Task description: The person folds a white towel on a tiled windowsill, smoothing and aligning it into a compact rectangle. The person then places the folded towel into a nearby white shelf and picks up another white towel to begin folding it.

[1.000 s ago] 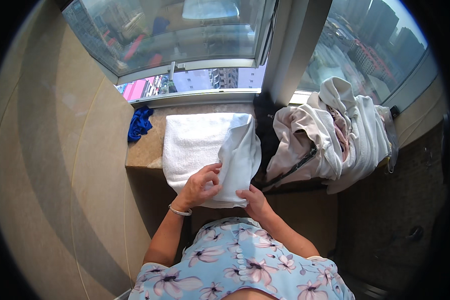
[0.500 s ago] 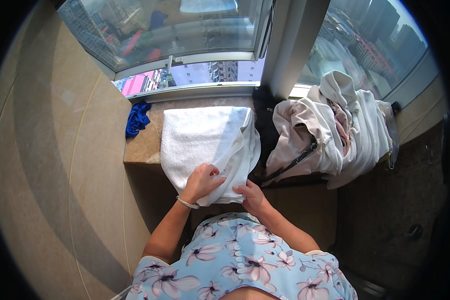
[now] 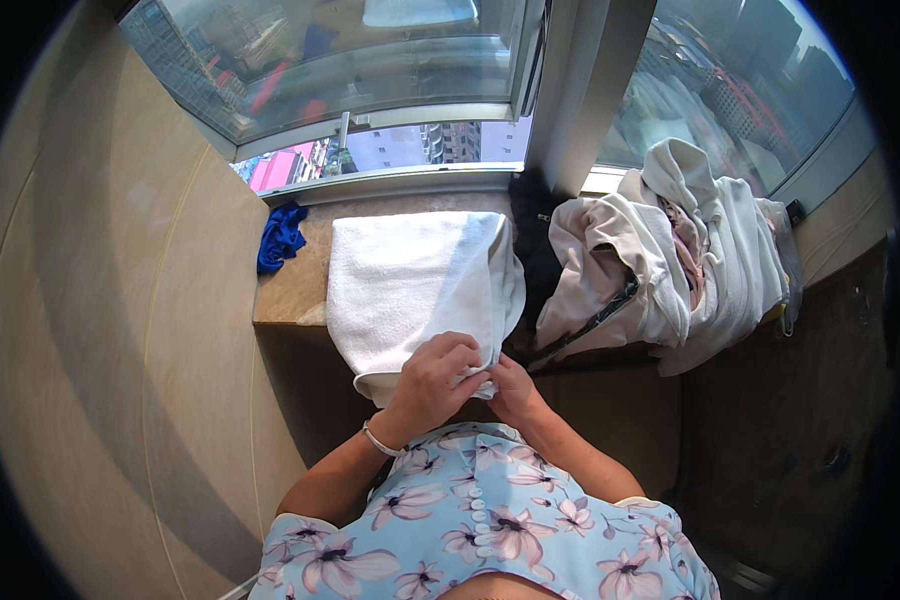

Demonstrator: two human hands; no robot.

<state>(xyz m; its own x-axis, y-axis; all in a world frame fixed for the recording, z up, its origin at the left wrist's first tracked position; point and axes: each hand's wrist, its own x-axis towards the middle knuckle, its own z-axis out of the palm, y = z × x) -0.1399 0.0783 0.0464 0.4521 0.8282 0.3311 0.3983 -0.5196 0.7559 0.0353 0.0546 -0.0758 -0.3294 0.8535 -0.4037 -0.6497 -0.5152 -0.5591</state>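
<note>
A white towel [image 3: 400, 270], folded over on itself, lies on the stone window ledge [image 3: 288, 300] with its near end hanging over the front edge. At the towel's near right corner both hands meet. My left hand [image 3: 435, 380], with a pale bracelet at the wrist, is closed with fingers curled on the towel's edge. My right hand [image 3: 515, 390] pinches the same corner from the right, its fingertips partly hidden behind the cloth and the left hand.
A crumpled blue cloth [image 3: 282, 238] lies at the ledge's left end. To the right are a black item [image 3: 535, 240] and a heap of pale clothes [image 3: 670, 260]. An open window [image 3: 350, 70] stands above the ledge; a tiled wall [image 3: 90, 330] rises on the left.
My left hand has moved right along the towel to meet my right hand at the corner. The towel's loose upper layer now lies flatter across the right side.
</note>
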